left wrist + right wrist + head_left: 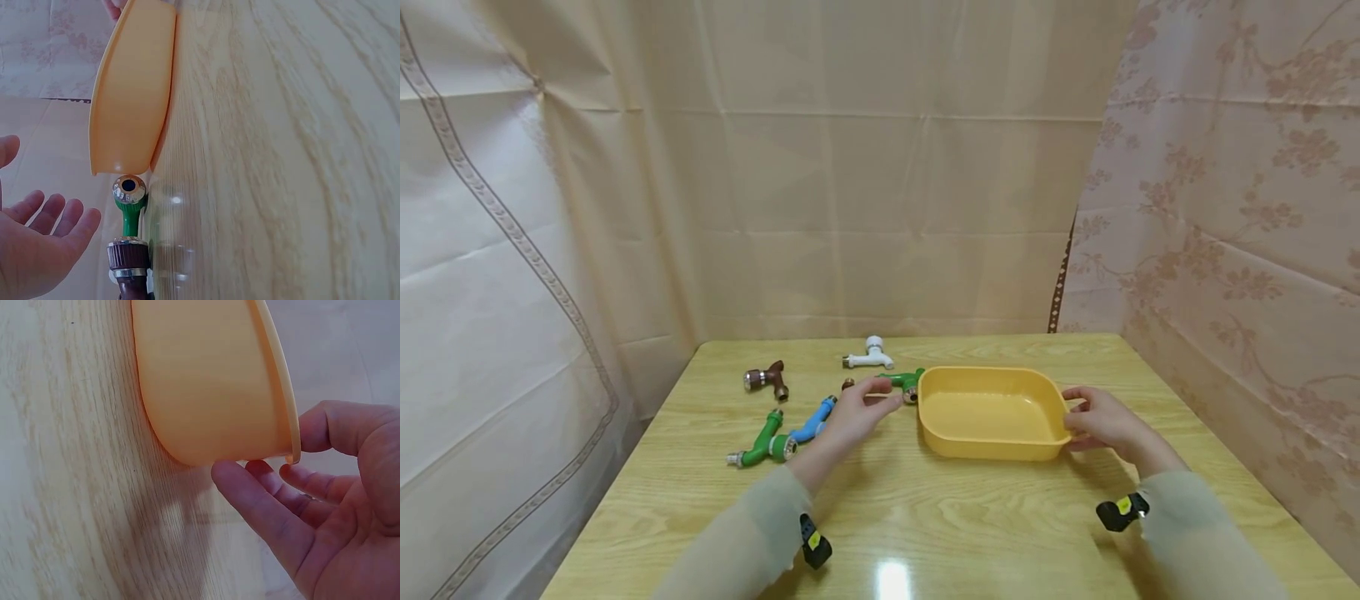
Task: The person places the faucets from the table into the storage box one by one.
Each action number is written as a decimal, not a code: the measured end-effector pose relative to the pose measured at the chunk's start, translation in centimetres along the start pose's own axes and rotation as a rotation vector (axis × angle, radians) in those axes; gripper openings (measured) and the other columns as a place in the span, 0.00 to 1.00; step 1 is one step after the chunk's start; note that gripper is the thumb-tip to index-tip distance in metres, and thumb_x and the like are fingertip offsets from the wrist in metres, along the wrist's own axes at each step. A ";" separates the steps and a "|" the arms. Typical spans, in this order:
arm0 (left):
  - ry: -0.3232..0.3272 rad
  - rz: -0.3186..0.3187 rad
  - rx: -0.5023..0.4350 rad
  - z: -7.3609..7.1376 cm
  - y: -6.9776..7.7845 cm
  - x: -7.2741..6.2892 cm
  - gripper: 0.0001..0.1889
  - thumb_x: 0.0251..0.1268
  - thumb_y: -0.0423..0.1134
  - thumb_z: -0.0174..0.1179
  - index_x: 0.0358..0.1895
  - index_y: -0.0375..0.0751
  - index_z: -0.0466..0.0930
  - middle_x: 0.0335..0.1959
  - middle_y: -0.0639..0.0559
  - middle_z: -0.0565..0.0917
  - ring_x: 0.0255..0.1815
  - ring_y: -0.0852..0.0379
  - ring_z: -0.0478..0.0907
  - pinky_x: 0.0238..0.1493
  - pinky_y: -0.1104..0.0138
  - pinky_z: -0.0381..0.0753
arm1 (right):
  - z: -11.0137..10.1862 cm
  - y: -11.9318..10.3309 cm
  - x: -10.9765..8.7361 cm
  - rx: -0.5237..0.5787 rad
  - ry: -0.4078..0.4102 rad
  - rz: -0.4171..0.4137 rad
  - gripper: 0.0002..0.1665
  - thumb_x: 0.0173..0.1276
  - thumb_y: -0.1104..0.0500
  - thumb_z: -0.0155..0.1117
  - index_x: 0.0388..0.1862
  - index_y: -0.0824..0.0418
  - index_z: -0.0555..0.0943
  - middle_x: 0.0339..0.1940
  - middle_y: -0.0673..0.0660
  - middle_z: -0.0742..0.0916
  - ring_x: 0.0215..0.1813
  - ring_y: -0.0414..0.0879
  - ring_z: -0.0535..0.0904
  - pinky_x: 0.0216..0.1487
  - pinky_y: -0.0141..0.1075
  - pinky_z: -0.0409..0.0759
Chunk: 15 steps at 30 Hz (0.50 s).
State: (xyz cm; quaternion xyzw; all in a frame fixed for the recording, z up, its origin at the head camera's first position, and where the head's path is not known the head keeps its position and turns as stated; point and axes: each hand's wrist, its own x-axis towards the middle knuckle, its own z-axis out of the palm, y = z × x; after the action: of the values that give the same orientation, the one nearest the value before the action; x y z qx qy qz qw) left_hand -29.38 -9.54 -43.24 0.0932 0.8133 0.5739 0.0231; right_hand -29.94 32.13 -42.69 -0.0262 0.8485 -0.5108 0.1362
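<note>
A yellow plastic basin (pixel 992 448) rests on the table, its inside bare. My right hand (pixel 1105 423) grips its right end, thumb at the rim and fingers against the outer wall (pixel 200 400). My left hand (pixel 857 412) hovers left of the basin, fingers loosely bent and holding nothing. Just beyond its fingertips, a green tap (pixel 902 381) lies close against the basin's left end. Behind that hand a brown tap (pixel 129 255) is mostly hidden in the head view. A blue tap (pixel 810 421), partly covered by the hand, lies to its left.
Further left lies another green tap (pixel 765 442), with a brown tap (pixel 767 380) behind it. A white tap (pixel 868 354) sits near the table's back edge. Curtains (pixel 880 183) hang behind the wooden table (pixel 985 533) and along both sides.
</note>
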 end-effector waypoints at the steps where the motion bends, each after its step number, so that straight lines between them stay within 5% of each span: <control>1: -0.001 -0.001 -0.002 -0.1 0.0 0.0 0.26 0.70 0.55 0.65 0.66 0.49 0.78 0.64 0.48 0.78 0.62 0.49 0.77 0.58 0.51 0.79 | 0.0 0.0 -0.1 0.004 -0.004 0.002 0.40 0.66 0.69 0.59 0.74 0.76 0.56 0.51 0.72 0.76 0.41 0.53 0.81 0.44 0.51 0.87; 15: -0.001 0.010 -0.003 -0.6 -0.1 -0.3 0.24 0.72 0.50 0.65 0.66 0.46 0.78 0.64 0.47 0.79 0.61 0.49 0.78 0.56 0.53 0.81 | -0.3 -0.5 -0.2 -0.007 -0.010 -0.020 0.39 0.71 0.67 0.58 0.75 0.78 0.53 0.55 0.75 0.75 0.44 0.56 0.81 0.43 0.50 0.87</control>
State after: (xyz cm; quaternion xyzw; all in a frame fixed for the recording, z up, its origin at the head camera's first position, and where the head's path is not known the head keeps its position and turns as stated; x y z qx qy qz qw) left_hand -29.21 -10.20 -43.18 0.0977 0.8120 0.5751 0.0208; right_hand -29.84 32.23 -42.05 -0.0375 0.8491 -0.5091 0.1353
